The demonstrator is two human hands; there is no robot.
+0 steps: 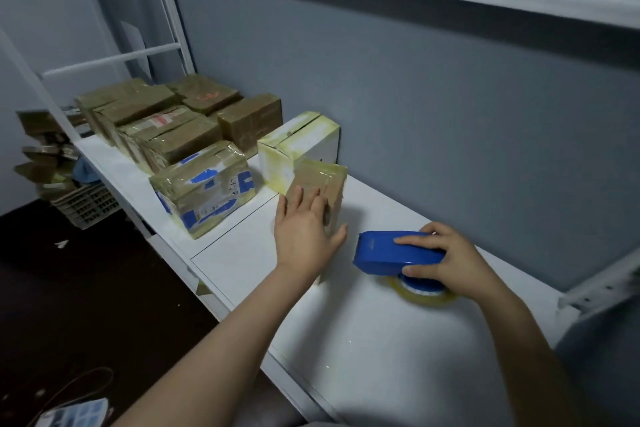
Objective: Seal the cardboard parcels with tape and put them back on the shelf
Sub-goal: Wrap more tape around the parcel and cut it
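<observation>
A small brown cardboard parcel (323,180), wrapped in clear tape, stands on the white shelf (363,329). My left hand (304,229) lies flat against its near face with the fingers straight and the thumb at its right edge. To the right, my right hand (446,256) grips a blue tape dispenser (388,251). The dispenser's clear tape roll (420,291) rests on the shelf under it.
A white taped box (298,142) stands just behind the small parcel. A blue-patterned taped parcel (204,187) and several brown taped parcels (162,114) fill the shelf's left end. A grey wall runs behind. A crate (86,204) and loose cardboard sit on the dark floor at left.
</observation>
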